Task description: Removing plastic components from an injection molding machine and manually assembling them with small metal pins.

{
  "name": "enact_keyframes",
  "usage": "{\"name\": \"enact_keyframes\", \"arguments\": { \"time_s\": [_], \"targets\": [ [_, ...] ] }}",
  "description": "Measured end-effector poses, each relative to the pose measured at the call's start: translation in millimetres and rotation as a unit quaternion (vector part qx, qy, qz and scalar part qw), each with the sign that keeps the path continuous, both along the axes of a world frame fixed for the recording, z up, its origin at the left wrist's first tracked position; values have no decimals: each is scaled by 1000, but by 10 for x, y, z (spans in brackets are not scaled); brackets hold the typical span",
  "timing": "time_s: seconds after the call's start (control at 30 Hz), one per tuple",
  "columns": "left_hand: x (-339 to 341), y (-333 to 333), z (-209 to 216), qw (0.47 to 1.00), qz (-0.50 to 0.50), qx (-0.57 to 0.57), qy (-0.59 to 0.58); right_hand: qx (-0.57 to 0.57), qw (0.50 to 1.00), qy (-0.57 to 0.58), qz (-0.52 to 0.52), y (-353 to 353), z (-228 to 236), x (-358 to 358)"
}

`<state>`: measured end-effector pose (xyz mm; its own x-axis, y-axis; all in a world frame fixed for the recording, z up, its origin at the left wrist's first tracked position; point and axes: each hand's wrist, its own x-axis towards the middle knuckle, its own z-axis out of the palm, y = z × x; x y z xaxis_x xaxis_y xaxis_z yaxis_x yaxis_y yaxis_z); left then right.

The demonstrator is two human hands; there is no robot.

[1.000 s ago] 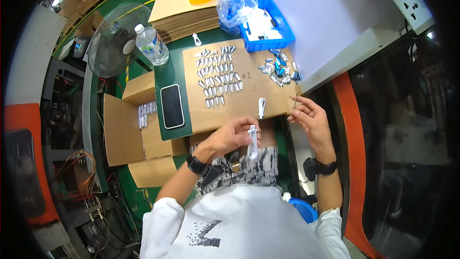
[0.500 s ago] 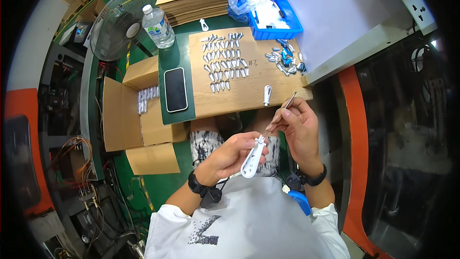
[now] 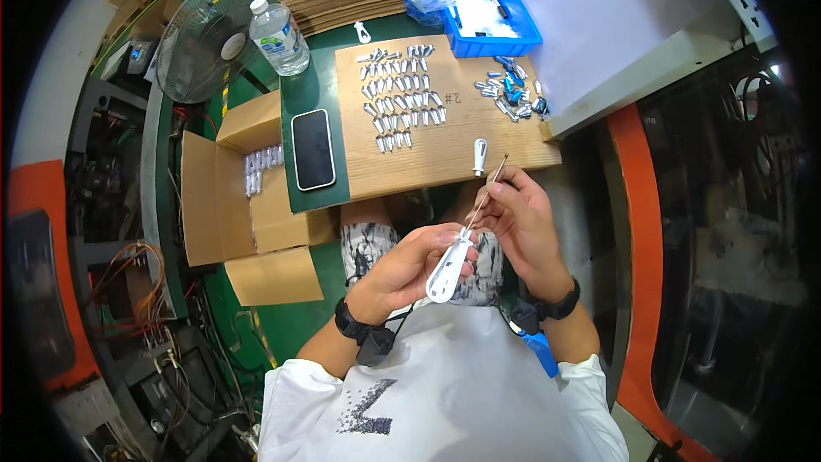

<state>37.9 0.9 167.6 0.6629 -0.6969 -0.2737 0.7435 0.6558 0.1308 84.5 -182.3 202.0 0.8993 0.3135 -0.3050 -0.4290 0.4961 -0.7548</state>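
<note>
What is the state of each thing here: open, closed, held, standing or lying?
Left hand: closed on white piece
Right hand: gripping thin metal tool
Carton: open, flaps spread
Phone: lying face up, screen dark
Bottle: capped, standing
Blue bin: open, things inside
Fan: cannot tell whether running

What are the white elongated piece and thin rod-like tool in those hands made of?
White elongated piece: probably moulded plastic, smooth, judging by its even colour and rounded end. Thin silvery rod-like tool: likely metal, given its shine, though plating is possible.
</note>
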Motion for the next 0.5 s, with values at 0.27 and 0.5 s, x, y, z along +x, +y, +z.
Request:
{"name": "enact_keyframes", "arguments": {
  "time_s": [0.27,0.5],
  "targets": [
    [9,-26,99,998,17,42,46,29,997,33,60,66,-82,-21],
    [-9,9,34,995,29,-64,77,107,991,38,65,87,-146,-76]
  ]
}}
